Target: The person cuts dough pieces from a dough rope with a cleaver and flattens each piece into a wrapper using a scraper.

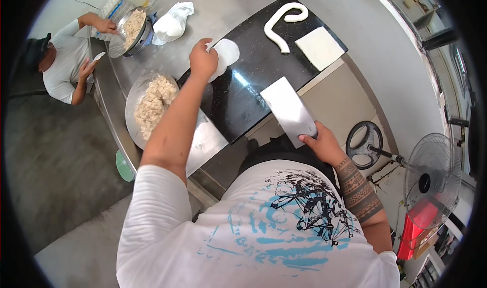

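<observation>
My left hand [204, 61] reaches over the left edge of the black work surface. Its fingers are bent and pinch the edge of a thin, round white dough wrapper [227, 51], which overlaps another wrapper. Part of the grip is hidden behind the hand. My right hand [320, 142] is closed around the near end of a wide rectangular metal cleaver [289, 108]. The blade lies flat-side up across the board's front edge. Beyond it, a curved white dough rope [276, 25] rests on the black surface [248, 39], near a square white cloth-like pad [319, 48].
A bowl of pale, lumpy filling [154, 103] stands left of my forearm. Farther back are a second filling bowl [134, 29] and a white plastic bag [173, 23]. A co-worker [68, 67] stands at the left, one hand at that bowl. A fan [431, 181] is at right.
</observation>
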Motion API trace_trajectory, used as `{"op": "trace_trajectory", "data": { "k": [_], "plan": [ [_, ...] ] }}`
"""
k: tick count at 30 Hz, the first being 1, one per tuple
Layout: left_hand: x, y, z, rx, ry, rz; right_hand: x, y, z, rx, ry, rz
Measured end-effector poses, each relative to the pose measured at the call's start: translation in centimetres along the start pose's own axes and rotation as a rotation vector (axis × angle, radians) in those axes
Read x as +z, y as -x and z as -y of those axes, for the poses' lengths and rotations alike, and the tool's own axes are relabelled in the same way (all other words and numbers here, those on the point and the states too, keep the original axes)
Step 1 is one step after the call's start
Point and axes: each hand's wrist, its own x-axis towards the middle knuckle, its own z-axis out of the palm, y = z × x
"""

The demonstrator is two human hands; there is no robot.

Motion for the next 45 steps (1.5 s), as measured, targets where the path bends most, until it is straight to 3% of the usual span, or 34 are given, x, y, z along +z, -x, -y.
{"op": "trace_trajectory", "data": {
  "k": [2,5,7,9,12,16,21,27,29,30,33,35,37,39,40,45],
  "plan": [
    [1.6,3.2,-3.9,0.038,0.081,-0.076,-1.8,-1.1,-3.4,-0.147,-0.033,-0.115],
    [5.5,7.5,-11.7,0.043,0.079,0.033,-7.8,-3.2,1.0,0.173,-0.298,0.033],
    [8.8,8.5,-14.6,0.068,0.105,0.065,-9.4,-6.0,0.5,0.069,-0.294,-0.031],
    [11.2,8.0,-16.6,0.13,0.011,-0.045,-11.7,-9.0,1.6,0.045,-0.239,-0.019],
    [12.6,6.4,-17.0,-0.027,0.071,0.038,-12.7,-13.1,2.3,-0.428,0.367,-0.226],
    [11.7,6.5,-15.5,-0.127,0.217,0.031,-13.9,-15.4,7.5,-0.432,0.686,-0.067],
    [11.2,6.6,-14.2,-0.052,0.173,-0.015,-13.7,-16.7,9.6,-0.529,0.914,0.089],
    [9.9,7.2,-14.5,-0.093,0.197,-0.049,-12.5,-18.8,7.9,-0.53,0.825,0.071],
    [7.8,7.3,-14.9,-0.196,0.304,-0.052,-13.1,-17.6,8.5,-0.626,0.567,-0.058],
    [6.3,7.5,-14.6,-0.127,0.342,-0.072,-13.4,-16.5,8.7,-0.67,0.434,-0.118],
    [0.3,9.3,-13.7,0.005,0.193,0.048,-14.3,-11.6,9.7,-0.334,-0.181,-0.104],
    [-3.0,11.7,-12.1,-0.026,0.24,0.207,-10.4,-12.3,2.3,-0.291,-0.504,-0.23],
    [-5.2,13.6,-10.0,0.041,0.264,0.354,-5.6,-11.8,-5.1,0.292,-0.849,-0.129],
    [-6.7,15.2,-7.7,0.208,0.272,0.488,-3.9,-8.2,-6.3,0.29,-0.846,-0.123],
    [-7.4,15.8,-7.3,0.19,0.225,0.57,-2.5,-6.9,-6.6,0.29,-0.844,-0.117],
    [-5.7,18.2,-2.6,0.528,0.032,0.537,4.1,-0.2,-5.1,0.319,-0.759,-0.204]
  ]
}}
